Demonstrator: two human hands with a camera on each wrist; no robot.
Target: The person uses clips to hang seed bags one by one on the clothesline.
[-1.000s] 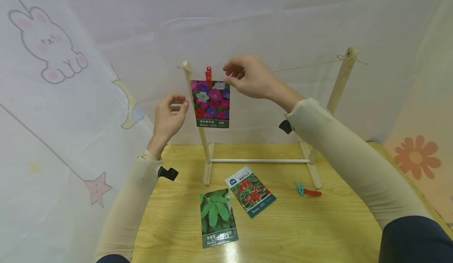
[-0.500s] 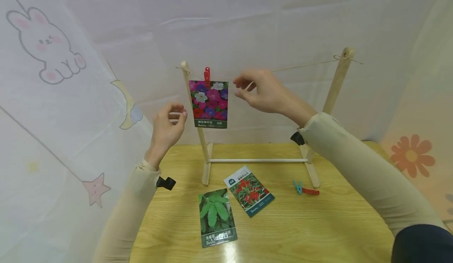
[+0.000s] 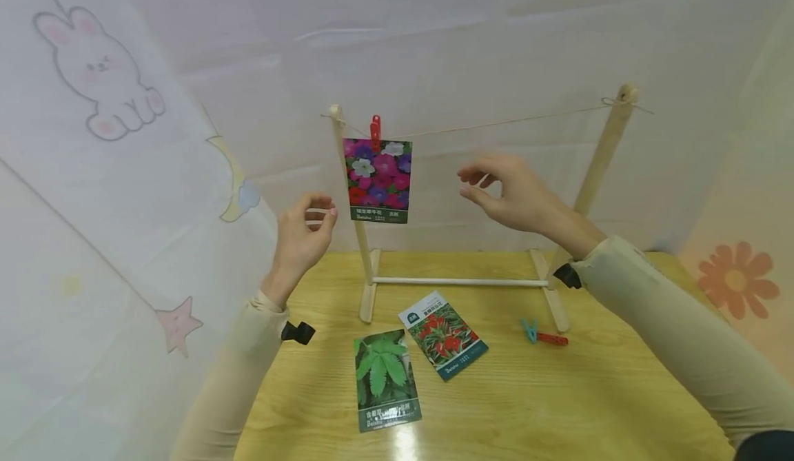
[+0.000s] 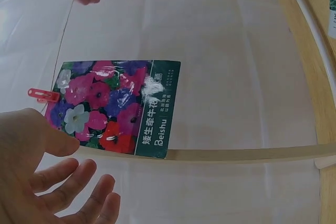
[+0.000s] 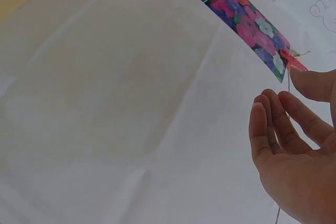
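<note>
A seed packet with pink, purple and white flowers hangs from a thin string, held at its top edge by a red clothespin. Just left of this packet is my left hand, fingers loosely bent and holding nothing. To the packet's right, clear of it, my right hand hovers with relaxed, empty fingers. On the table lie a green-leaf seed packet and a red-flower seed packet. A blue clothespin and a second red clothespin lie together at the right.
The string is tied between two wooden posts, the left post and the right post, joined low down by a white rod. A pale printed curtain surrounds the wooden table.
My right hand has moved away from the hanging packet, to the right and down. The left hand has sunk slightly beside it. The packet stays hanging by its clothespin.
</note>
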